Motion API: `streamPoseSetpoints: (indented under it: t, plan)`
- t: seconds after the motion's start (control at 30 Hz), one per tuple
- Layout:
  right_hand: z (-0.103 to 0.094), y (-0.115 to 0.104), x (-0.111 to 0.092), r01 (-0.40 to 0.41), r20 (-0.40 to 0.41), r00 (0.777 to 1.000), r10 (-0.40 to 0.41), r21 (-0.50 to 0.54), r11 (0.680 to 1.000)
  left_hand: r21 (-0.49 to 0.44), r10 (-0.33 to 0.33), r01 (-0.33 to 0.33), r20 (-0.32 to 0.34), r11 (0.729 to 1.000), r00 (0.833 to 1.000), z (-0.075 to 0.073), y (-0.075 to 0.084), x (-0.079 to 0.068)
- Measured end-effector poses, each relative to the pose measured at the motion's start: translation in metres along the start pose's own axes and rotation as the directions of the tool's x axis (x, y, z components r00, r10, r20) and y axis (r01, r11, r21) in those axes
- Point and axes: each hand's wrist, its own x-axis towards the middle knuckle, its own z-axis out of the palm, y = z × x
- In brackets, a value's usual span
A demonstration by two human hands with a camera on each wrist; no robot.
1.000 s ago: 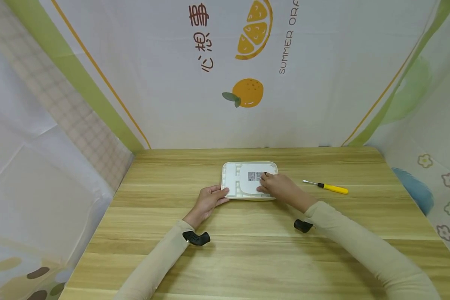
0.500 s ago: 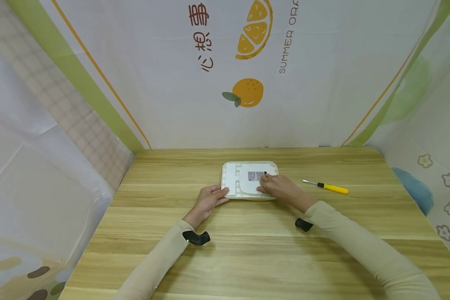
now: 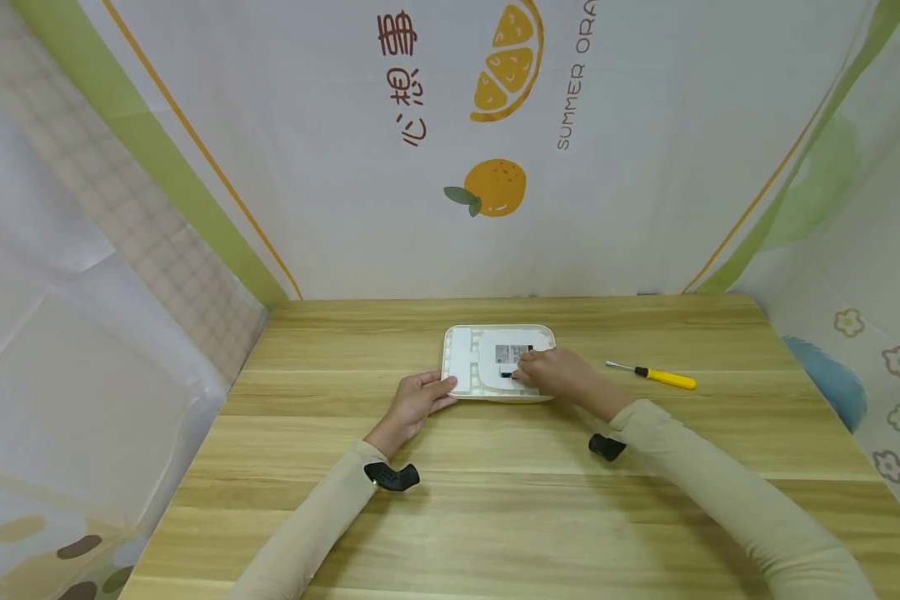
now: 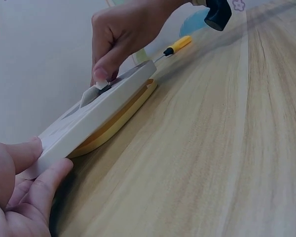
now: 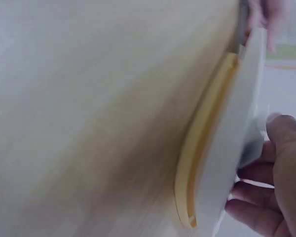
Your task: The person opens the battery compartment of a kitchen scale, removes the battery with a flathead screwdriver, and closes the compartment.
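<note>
A flat white rectangular device point(image 3: 461, 358) lies with its ribbed underside up, a printed label point(image 3: 507, 353) on its middle panel. Beneath it, a yellow rounded part point(image 4: 113, 129) shows against the table. My left hand point(image 3: 414, 404) grips the near left corner, thumb on top and fingers under the rim. Over the right half, my right hand point(image 3: 566, 375) pinches a small white cover point(image 4: 90, 95) between thumb and fingers. That cover stands tilted up from the panel, and a dark spot point(image 3: 506, 375) shows beside the fingertips. The fingers hide part of the label.
A screwdriver point(image 3: 667, 377) with a yellow handle lies on the wooden table point(image 3: 510, 508), right of the device, its shaft pointing left. A printed fabric curtain point(image 3: 607, 217) hangs behind the table, with more fabric along both sides.
The small white cover has come up from the panel in my right hand's fingers, showing a dark spot. The left hand and the device have stayed in place.
</note>
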Motion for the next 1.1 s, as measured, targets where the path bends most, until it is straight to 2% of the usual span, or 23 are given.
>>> streamPoseSetpoints:
  t: [0.1,0.17,0.33,0.53,0.6,0.67,0.7,0.73,0.8,0.83,0.9,1.0,1.07,1.1]
  plan:
    - [-0.005,0.002,0.001,-0.083,0.038,0.996,0.078,0.162,0.983,0.010,0.011,-0.011,0.011,1.000,1.000,0.000,-0.001,-0.001]
    - [-0.008,0.003,0.001,-0.111,0.046,0.994,0.104,0.234,0.966,0.013,0.017,-0.017,0.016,1.000,1.000,0.001,0.000,-0.001]
    - [-0.009,0.005,0.003,-0.112,0.036,0.994,0.106,0.269,0.957,0.011,0.030,-0.030,0.022,0.999,0.999,0.002,0.001,-0.002]
    - [-0.008,0.007,0.006,-0.107,-0.049,0.991,0.123,0.254,0.961,0.015,0.030,-0.030,0.025,0.999,0.999,0.002,0.002,-0.003]
    - [-0.008,0.011,0.006,-0.152,-0.052,0.983,0.174,0.284,0.947,0.017,0.030,-0.031,0.026,0.999,0.999,0.002,0.002,-0.003]
    - [-0.009,0.016,0.005,-0.231,-0.034,0.965,0.259,0.354,0.906,0.016,0.030,-0.031,0.028,0.999,0.999,0.002,0.001,-0.002]
    - [-0.010,0.020,0.004,-0.283,-0.017,0.949,0.316,0.402,0.871,0.016,0.029,-0.029,0.028,0.999,0.999,0.002,0.001,-0.002]
    - [-0.012,0.024,0.003,-0.345,0.016,0.925,0.380,0.455,0.821,0.015,0.025,-0.026,0.028,1.000,0.999,0.002,0.001,-0.001]
    - [-0.015,0.032,-0.002,-0.444,0.055,0.864,0.500,0.553,0.706,0.013,0.020,-0.020,0.028,1.000,0.999,0.002,0.000,-0.001]
    - [-0.017,0.036,-0.004,-0.485,0.082,0.828,0.555,0.602,0.635,0.010,0.017,-0.017,0.027,1.000,1.000,0.001,0.000,-0.001]
    - [-0.022,0.046,-0.011,-0.533,0.138,0.751,0.646,0.704,0.470,0.007,0.013,-0.014,0.023,1.000,1.000,0.001,0.000,-0.001]
    - [-0.031,0.063,-0.024,-0.535,0.212,0.636,0.742,0.814,0.226,0.008,0.017,-0.017,0.022,1.000,1.000,0.001,0.001,-0.002]
    - [-0.036,0.077,-0.035,-0.505,0.253,0.571,0.781,0.858,0.092,0.009,0.020,-0.021,0.022,1.000,1.000,0.001,0.001,-0.002]
    - [-0.038,0.083,-0.041,-0.496,0.267,0.541,0.798,0.867,0.045,0.008,0.019,-0.019,0.022,1.000,1.000,0.000,0.001,-0.002]
